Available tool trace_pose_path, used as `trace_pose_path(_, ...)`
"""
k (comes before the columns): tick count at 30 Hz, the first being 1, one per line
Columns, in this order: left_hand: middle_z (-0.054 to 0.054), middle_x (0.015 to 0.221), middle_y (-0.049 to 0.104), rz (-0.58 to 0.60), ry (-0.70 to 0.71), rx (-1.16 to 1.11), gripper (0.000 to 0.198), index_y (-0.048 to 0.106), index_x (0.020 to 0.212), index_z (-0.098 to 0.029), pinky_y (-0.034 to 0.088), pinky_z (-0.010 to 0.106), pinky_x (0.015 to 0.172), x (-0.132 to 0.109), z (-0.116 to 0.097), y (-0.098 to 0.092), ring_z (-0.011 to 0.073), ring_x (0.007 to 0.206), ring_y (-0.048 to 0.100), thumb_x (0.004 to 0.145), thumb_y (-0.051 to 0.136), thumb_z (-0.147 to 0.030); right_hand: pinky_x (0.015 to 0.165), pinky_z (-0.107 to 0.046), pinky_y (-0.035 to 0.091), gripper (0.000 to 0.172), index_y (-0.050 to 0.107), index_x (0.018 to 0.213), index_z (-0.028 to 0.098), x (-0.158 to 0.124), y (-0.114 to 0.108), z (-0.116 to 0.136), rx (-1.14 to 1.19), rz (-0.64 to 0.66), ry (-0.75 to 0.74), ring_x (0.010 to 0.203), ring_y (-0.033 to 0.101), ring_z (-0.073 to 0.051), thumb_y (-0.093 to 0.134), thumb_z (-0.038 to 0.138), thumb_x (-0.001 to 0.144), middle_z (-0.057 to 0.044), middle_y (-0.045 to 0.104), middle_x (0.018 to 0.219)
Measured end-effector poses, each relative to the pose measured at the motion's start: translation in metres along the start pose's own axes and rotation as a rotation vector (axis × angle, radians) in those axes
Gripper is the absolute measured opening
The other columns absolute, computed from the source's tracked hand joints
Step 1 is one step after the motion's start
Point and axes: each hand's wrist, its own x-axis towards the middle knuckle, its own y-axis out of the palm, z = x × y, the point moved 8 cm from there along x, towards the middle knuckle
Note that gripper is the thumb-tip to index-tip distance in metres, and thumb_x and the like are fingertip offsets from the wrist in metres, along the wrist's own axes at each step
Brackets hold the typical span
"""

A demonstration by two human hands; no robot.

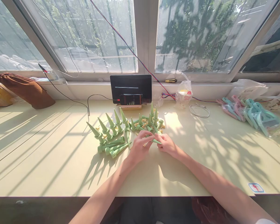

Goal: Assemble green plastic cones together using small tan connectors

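My left hand [142, 143] and my right hand [166, 143] meet over the middle of the table. Between them is a slim green plastic spike [156, 141], pinched in my right fingers, while my left fingertips close on its near side and partly hide it. Left of my hands, several green spikes [112, 125] stand point up in a row on ring-shaped collars. More hollow green spikes [115, 148] lie flat in front of them. Just beyond my fingers is a cluster of green pieces [150, 121] mixed with small beige parts [144, 117].
A phone [131, 99] leans against a dark tablet [130, 87] at the back, with a cable running left. Pink, green and blue plastic clips [254, 113] lie at the right. A coiled white cable [199, 111], clear bag [184, 91] and brown pouch [25, 88] also rest there.
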Motion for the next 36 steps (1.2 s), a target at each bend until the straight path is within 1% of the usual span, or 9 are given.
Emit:
trace_pose_path(5, 0.006, 0.101, 0.064, 0.000, -0.072, -0.008, 0.018, 0.074, 0.100, -0.025, 0.055, 0.027, 0.070, 0.001, 0.005, 0.001, 0.0166, 0.090, 0.066, 0.094, 0.058, -0.018, 0.042, -0.024, 0.008, 0.063, 0.024, 0.060, 0.025, 0.003, -0.003, -0.005, -0.012, -0.019, 0.023, 0.047, 0.009, -0.006, 0.055, 0.077, 0.079, 0.010, 0.013, 0.053)
trace_pose_path(10, 0.006, 0.098, 0.065, -0.024, -0.259, -0.002, 0.013, 0.073, 0.098, -0.023, 0.042, 0.019, 0.045, -0.002, 0.022, 0.002, 0.0162, 0.081, 0.062, 0.088, 0.068, -0.029, 0.040, -0.024, 0.010, 0.063, 0.025, 0.056, 0.024, 0.006, -0.006, -0.011, -0.040, -0.075, 0.006, 0.045, 0.011, -0.006, 0.051, 0.076, 0.083, 0.010, 0.014, 0.050)
trace_pose_path(13, 0.005, 0.095, 0.066, -0.012, -0.306, 0.014, 0.009, 0.072, 0.095, -0.023, 0.049, 0.022, 0.055, -0.003, 0.027, 0.002, 0.0151, 0.077, 0.061, 0.088, 0.068, -0.027, 0.040, -0.024, 0.014, 0.062, 0.027, 0.055, 0.024, 0.005, -0.009, -0.008, -0.107, -0.131, -0.057, 0.043, 0.016, -0.007, 0.046, 0.074, 0.087, 0.008, 0.018, 0.048)
trace_pose_path(16, 0.003, 0.093, 0.068, -0.024, -0.308, 0.037, 0.004, 0.071, 0.090, -0.022, 0.053, 0.027, 0.068, -0.002, 0.029, 0.000, 0.0155, 0.078, 0.061, 0.087, 0.068, -0.023, 0.041, -0.025, 0.019, 0.062, 0.030, 0.054, 0.023, 0.003, -0.019, -0.001, -0.196, -0.260, -0.138, 0.043, 0.021, -0.008, 0.042, 0.072, 0.090, 0.007, 0.023, 0.046)
trace_pose_path(20, 0.003, 0.094, 0.069, -0.064, -0.324, 0.081, 0.004, 0.070, 0.090, -0.021, 0.053, 0.030, 0.071, -0.002, 0.035, -0.005, 0.0154, 0.073, 0.060, 0.086, 0.068, -0.022, 0.045, -0.025, 0.026, 0.057, 0.036, 0.056, 0.022, -0.006, -0.037, 0.017, -0.324, -0.489, -0.280, 0.046, 0.032, -0.010, 0.040, 0.065, 0.094, 0.004, 0.036, 0.049)
trace_pose_path(23, 0.003, 0.093, 0.070, -0.066, -0.325, 0.094, 0.008, 0.069, 0.093, -0.022, 0.052, 0.030, 0.069, -0.003, 0.039, -0.005, 0.0155, 0.071, 0.060, 0.086, 0.067, -0.022, 0.050, -0.027, 0.031, 0.051, 0.042, 0.060, 0.022, -0.012, -0.046, 0.027, -0.423, -0.597, -0.337, 0.049, 0.038, -0.012, 0.039, 0.057, 0.097, 0.002, 0.042, 0.052)
trace_pose_path(28, 0.005, 0.094, 0.072, -0.030, -0.320, 0.058, 0.007, 0.069, 0.090, -0.021, 0.052, 0.027, 0.064, -0.002, 0.039, -0.004, 0.0171, 0.076, 0.063, 0.088, 0.062, -0.023, 0.055, -0.028, 0.033, 0.045, 0.050, 0.066, 0.021, -0.013, -0.053, 0.034, -0.502, -0.663, -0.389, 0.053, 0.042, -0.014, 0.039, 0.051, 0.097, 0.001, 0.050, 0.058)
trace_pose_path(33, 0.003, 0.085, 0.070, -0.007, -0.295, 0.056, 0.012, 0.067, 0.083, -0.020, 0.053, 0.029, 0.070, 0.008, 0.033, -0.007, 0.0167, 0.074, 0.064, 0.089, 0.061, -0.028, 0.054, -0.027, 0.032, 0.042, 0.052, 0.070, 0.021, -0.009, -0.060, 0.033, -0.435, -0.688, -0.387, 0.053, 0.040, -0.014, 0.040, 0.051, 0.096, 0.003, 0.046, 0.057)
trace_pose_path(36, 0.001, 0.075, 0.067, 0.009, -0.304, 0.072, 0.015, 0.065, 0.075, -0.019, 0.052, 0.027, 0.066, 0.012, 0.029, -0.006, 0.0153, 0.068, 0.063, 0.087, 0.063, -0.029, 0.053, -0.027, 0.032, 0.042, 0.051, 0.070, 0.021, -0.008, -0.062, 0.033, -0.412, -0.699, -0.376, 0.052, 0.039, -0.013, 0.040, 0.053, 0.095, 0.003, 0.045, 0.056)
